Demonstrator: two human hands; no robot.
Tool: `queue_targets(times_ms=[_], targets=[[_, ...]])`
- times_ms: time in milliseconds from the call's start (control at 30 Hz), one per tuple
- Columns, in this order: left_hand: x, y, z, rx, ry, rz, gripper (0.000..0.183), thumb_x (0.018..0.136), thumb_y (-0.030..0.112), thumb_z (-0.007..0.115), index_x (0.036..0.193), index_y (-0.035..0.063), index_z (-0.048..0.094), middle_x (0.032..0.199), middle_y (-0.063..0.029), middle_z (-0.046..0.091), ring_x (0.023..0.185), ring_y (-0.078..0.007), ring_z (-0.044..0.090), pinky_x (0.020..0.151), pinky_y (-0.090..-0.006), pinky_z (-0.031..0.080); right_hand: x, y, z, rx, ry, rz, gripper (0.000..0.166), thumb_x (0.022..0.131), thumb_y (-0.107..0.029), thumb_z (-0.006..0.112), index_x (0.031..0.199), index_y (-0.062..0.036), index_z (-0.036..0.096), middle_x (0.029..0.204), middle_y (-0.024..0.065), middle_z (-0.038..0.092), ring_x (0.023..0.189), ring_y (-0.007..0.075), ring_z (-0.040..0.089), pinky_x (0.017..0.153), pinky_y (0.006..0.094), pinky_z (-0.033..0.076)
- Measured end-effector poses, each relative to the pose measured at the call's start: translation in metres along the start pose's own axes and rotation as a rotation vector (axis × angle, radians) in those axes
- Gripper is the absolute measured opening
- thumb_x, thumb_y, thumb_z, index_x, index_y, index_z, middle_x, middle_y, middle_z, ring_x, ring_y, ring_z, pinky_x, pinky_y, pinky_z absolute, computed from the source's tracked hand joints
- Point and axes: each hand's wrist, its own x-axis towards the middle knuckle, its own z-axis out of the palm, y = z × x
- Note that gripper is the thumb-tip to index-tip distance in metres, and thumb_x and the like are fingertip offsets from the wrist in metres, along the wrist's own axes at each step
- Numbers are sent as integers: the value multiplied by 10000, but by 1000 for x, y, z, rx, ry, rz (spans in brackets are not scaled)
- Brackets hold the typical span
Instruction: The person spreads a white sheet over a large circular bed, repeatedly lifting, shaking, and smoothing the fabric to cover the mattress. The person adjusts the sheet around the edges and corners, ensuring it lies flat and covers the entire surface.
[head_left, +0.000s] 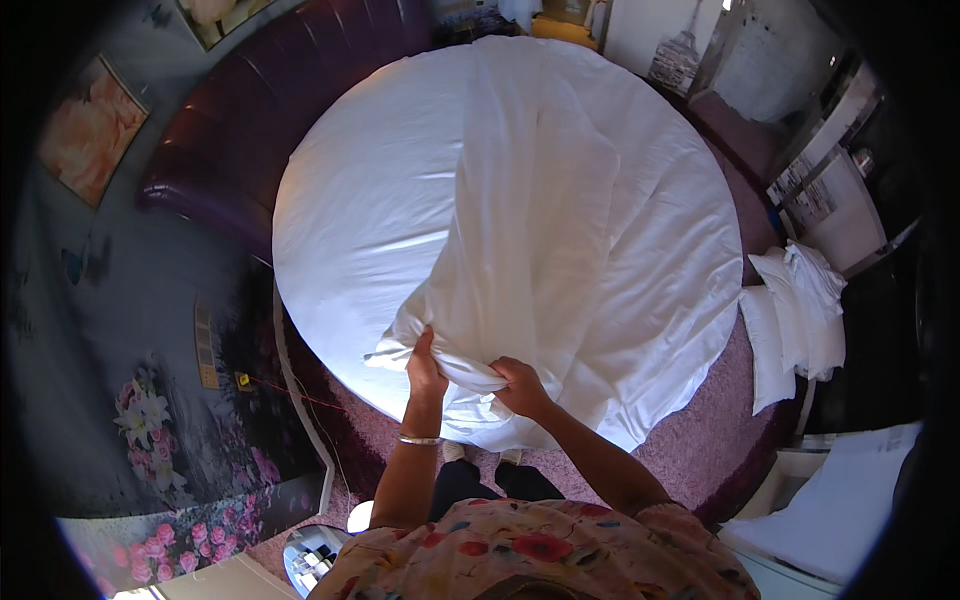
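A round bed with a white fitted cover (360, 195) lies before me. Over its middle and right side spreads a loose white duvet cover or sheet (517, 247), partly folded back on itself. My left hand (426, 367), with a bangle at the wrist, grips the near edge of this cloth, thumb on top. A little to the right, my right hand (521, 386) holds the same edge, and the cloth is bunched between the two. A corner of it sticks out to the left of my left hand. Wrinkled cloth hangs over the bed's near side.
A curved purple leather headboard (247, 105) borders the bed at the upper left. Several white pillows (795, 322) are stacked at the right. A red cord (300, 394) runs from the left wall above the purple carpet (690, 442). A small glass table (311, 551) stands at the lower left.
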Motion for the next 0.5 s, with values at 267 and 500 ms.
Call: queue_targets(times_ms=[267,500], targets=[[-53,117,47,67,-132,294,448,838,269,552,1144,-46,461,1070,-140,553,960,-253,543,861,-353,432,-49,-78,48,215,252,218,435,749,-244,627,1098,-30,478,1076,129,518,1067,269,459,918,386,322],[-97,180,41,63,-232,264,487,823,326,538,1165,-12,464,1095,-137,558,965,-259,549,863,-367,427,-15,-83,144,1985,5,1117,925,765,-732,277,1346,-16,208,1402,152,229,1251,287,301,1038,406,204]])
